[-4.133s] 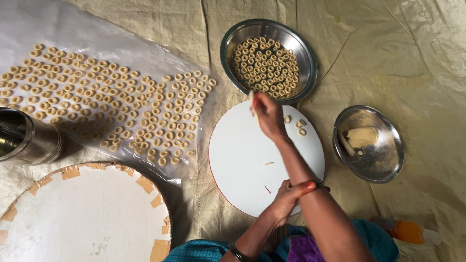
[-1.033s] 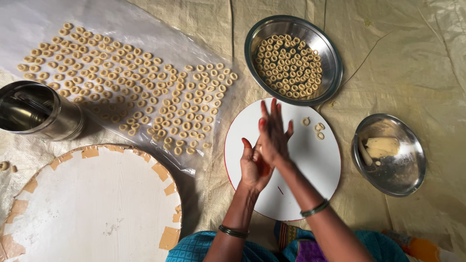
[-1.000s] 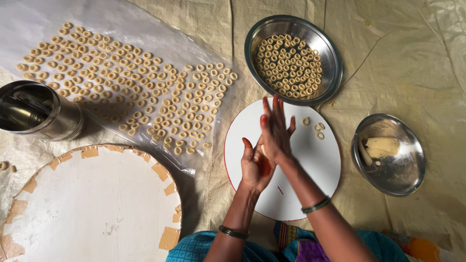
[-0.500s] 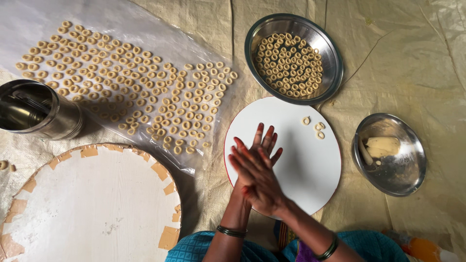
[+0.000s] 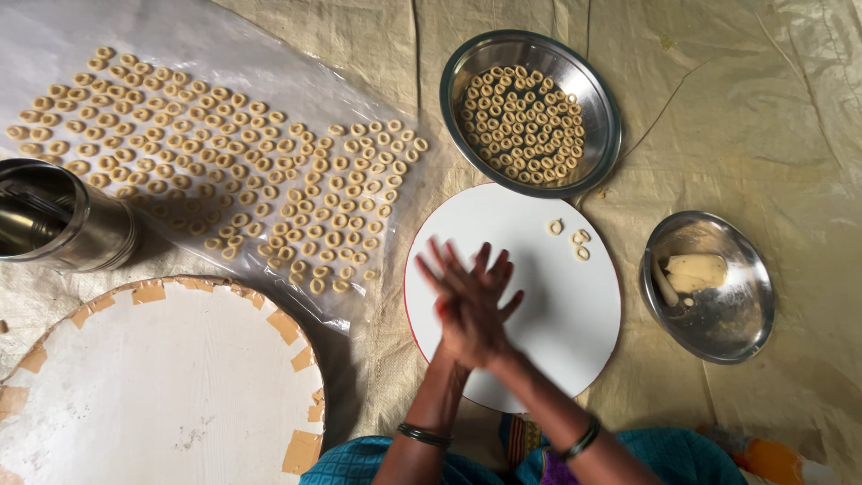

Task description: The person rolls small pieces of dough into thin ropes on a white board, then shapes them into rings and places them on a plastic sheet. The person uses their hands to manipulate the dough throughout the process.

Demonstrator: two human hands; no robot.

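My two hands are pressed palm to palm over the near half of a round white board (image 5: 561, 314). My right hand (image 5: 462, 323) lies on top, fingers spread and blurred, pointing up and to the left. Beneath it my left hand (image 5: 499, 269) shows only its fingers, pointing away from me. Whatever lies between the palms is hidden. Three small dough rings (image 5: 575, 238) sit on the board's far right part. Both wrists wear dark bangles.
A steel bowl (image 5: 613, 135) full of dough rings stands beyond the board. A small steel plate (image 5: 750, 323) with a dough lump (image 5: 696, 269) is at the right. Rows of rings (image 5: 224, 162) cover a plastic sheet at the left, beside a steel container (image 5: 67, 224) and a large round board (image 5: 153, 386).
My hands rose upright together over the board's middle, then came down and towards me. The right palm now slides across the left, its fingers blurred by motion.
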